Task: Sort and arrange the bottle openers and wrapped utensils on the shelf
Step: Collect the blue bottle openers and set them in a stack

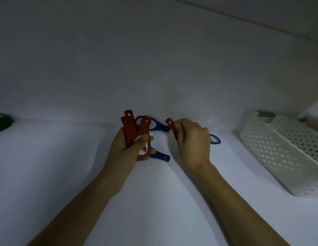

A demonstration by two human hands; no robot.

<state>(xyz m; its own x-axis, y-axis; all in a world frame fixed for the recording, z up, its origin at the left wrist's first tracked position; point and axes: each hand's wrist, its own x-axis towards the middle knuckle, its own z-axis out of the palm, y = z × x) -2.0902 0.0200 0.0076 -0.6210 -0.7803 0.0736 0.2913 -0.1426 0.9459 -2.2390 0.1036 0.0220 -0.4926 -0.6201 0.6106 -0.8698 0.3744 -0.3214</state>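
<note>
My left hand (127, 150) grips a fanned bunch of red bottle openers (131, 127), handles pointing up, with a white round part showing under the thumb. My right hand (192, 139) pinches a single red bottle opener (171, 125) just to the right of that bunch. Blue bottle openers lie on the white shelf (65, 166): one (159, 126) behind the hands by the back wall, one (160, 156) below my left hand, and one (215, 139) peeking out right of my right hand. No wrapped utensils can be made out.
A white perforated plastic basket (279, 153) stands at the right, angled toward the back corner. A dark green round object (1, 121) sits at the far left edge. The white back wall rises right behind the openers.
</note>
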